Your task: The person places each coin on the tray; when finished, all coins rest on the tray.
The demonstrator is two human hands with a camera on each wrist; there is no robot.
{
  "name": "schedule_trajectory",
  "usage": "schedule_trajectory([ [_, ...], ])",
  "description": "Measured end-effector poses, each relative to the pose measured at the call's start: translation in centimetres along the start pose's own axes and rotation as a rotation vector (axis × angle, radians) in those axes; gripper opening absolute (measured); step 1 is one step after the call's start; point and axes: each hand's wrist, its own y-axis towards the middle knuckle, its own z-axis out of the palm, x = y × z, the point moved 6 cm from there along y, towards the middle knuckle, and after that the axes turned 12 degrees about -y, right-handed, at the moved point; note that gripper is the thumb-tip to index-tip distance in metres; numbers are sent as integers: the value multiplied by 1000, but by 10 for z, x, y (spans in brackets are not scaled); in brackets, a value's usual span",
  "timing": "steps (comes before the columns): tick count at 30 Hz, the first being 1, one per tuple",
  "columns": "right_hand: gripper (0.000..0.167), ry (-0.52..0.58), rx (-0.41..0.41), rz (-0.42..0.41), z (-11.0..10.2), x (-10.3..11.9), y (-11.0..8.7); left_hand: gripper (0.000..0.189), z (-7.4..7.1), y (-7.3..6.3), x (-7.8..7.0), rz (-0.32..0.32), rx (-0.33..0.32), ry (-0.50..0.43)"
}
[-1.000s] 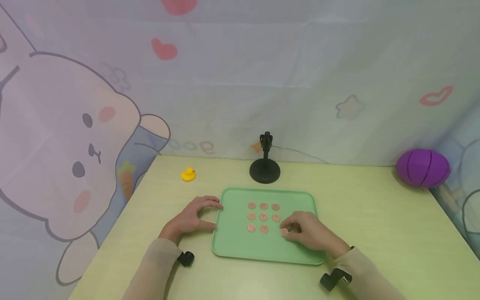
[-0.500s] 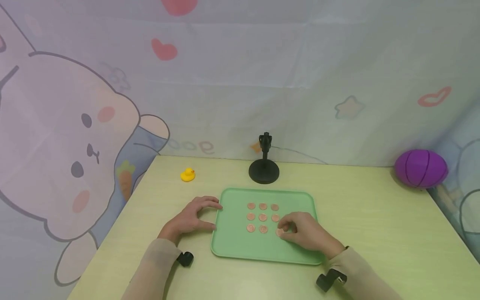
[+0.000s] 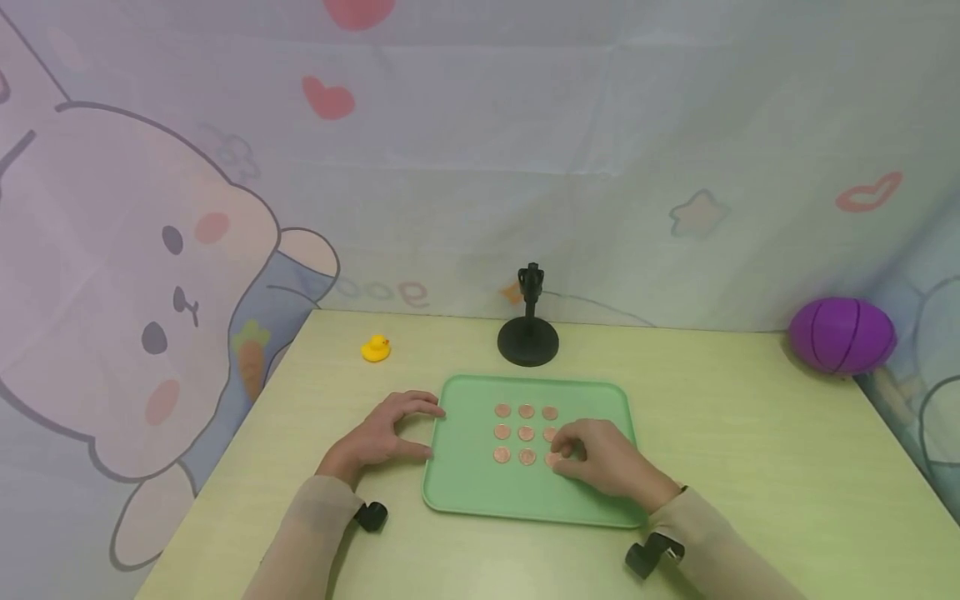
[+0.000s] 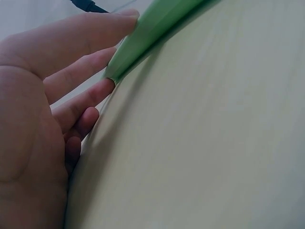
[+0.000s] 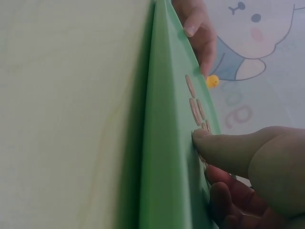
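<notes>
A light green tray point(image 3: 480, 492) lies on the table, bearing several copper-coloured coins point(image 3: 527, 433) in straight rows. At the lower right of these rows, my right hand point(image 3: 609, 462) pinches one coin point(image 3: 552, 459) between thumb and fingers, low on the tray. Its thumb partly covers that coin, and the fingers overlap the coin above it. In the right wrist view the thumb point(image 5: 224, 148) sits right at the coins. My left hand point(image 3: 378, 433) touches the tray's left rim with thumb and fingers spread apart, also seen against the green rim point(image 4: 143, 36) in the left wrist view.
Behind the tray stands a black stand with a round base point(image 3: 528, 342). A yellow rubber duck point(image 3: 376, 349) sits at the back left, and a purple ball point(image 3: 842, 337) at the back right corner. A printed cloth point(image 3: 465, 167) hangs behind the table.
My right hand has slid the pinched coin a little left, into line with the coins beside it. My left hand has stayed at the tray's rim.
</notes>
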Motion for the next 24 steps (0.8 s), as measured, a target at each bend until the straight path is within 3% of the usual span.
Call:
schedule_trajectory([
  [24,12,-11,0,4,0,1,2,54,0,-1,-2,-3,1,-3],
])
